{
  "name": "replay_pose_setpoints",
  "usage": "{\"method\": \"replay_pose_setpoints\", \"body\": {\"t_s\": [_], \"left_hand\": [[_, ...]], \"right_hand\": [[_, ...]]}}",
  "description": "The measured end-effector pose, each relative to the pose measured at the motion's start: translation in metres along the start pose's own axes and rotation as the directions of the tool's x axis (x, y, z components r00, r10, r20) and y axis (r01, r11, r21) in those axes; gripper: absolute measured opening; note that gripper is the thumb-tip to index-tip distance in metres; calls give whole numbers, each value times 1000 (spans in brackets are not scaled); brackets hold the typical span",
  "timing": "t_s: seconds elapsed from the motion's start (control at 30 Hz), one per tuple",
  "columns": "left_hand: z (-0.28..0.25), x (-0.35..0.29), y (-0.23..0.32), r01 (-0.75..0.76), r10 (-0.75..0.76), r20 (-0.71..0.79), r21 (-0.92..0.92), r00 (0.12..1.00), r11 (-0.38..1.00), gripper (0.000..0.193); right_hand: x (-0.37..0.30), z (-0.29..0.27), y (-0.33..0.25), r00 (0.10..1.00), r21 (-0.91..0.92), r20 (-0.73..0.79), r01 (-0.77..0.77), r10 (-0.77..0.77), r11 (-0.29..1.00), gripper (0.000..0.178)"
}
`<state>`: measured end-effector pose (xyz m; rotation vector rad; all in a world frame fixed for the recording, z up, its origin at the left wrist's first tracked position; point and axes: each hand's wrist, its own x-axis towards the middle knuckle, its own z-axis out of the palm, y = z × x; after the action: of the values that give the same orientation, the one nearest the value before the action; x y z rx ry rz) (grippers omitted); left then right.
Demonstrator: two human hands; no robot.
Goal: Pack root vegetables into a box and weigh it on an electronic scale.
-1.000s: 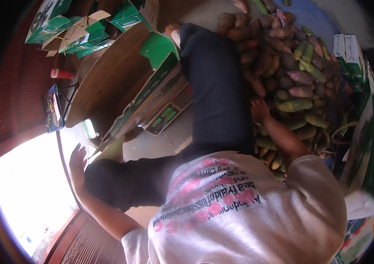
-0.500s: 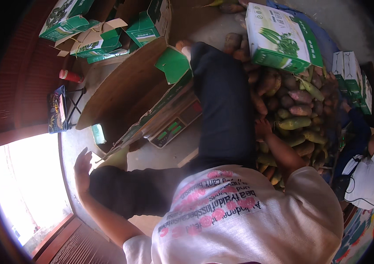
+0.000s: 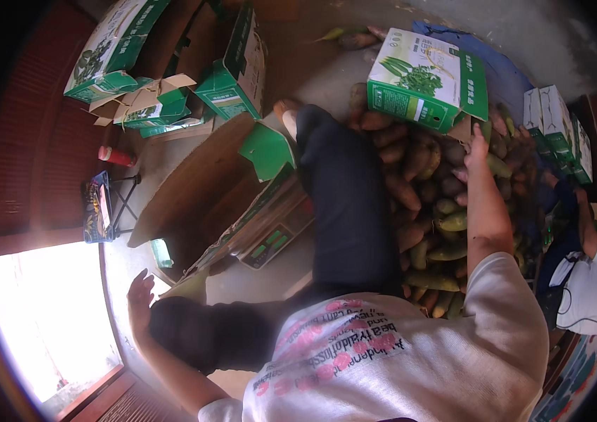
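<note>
My right hand [image 3: 478, 146] reaches over a big pile of green and reddish radishes [image 3: 452, 221]. Its fingers stretch out beside a green radish [image 3: 487, 131] at the near right corner of a green and white carton [image 3: 421, 77]; whether they touch it is hard to tell. The carton lies on the far part of the pile and has a picture of green vegetables on it. My left hand [image 3: 141, 299], fingers apart and holding nothing, hovers by my left knee. Between my legs an opened carton [image 3: 193, 190] stands tilted, its brown inside showing.
A scale [image 3: 268, 246] with a lit green display sits behind the opened carton. More green cartons [image 3: 232, 81] stand at the far left, near a red can [image 3: 117, 156] and a folding stool [image 3: 98, 207]. Another person [image 3: 590, 281] sits at the right by stacked cartons [image 3: 555, 130].
My right hand has moved from the near left side of the pile outward to the carton's corner, the arm now stretched. My left hand stays by the knee. The view has shifted slightly.
</note>
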<state>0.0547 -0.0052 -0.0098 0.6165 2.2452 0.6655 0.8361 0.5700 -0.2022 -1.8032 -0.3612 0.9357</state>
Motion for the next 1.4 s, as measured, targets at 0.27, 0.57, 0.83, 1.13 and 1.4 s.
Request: {"method": "replay_pose_setpoints", "body": {"t_s": [0.27, 0.57, 0.83, 1.13, 1.4], "left_hand": [[1, -1, 12, -17, 19, -41, 49, 999, 999, 55], [-14, 16, 24, -309, 333, -342, 124, 879, 943, 30], [-10, 68, 116, -478, 296, -615, -152, 731, 865, 41], [5, 92, 122, -548, 307, -634, -223, 710, 806, 40], [0, 87, 133, -538, 354, -679, -72, 643, 840, 33]], "right_hand": [[37, 51, -19, 923, 345, 372, -235, 97, 909, 19], [-15, 139, -84, 953, 393, 266, 32, -146, 919, 16], [-90, 233, -194, 788, 189, 225, 542, -573, 819, 18], [-147, 315, -239, 448, -80, 315, 891, -837, 447, 31], [-264, 442, -196, 216, -239, 413, 963, -885, 123, 50]]}}
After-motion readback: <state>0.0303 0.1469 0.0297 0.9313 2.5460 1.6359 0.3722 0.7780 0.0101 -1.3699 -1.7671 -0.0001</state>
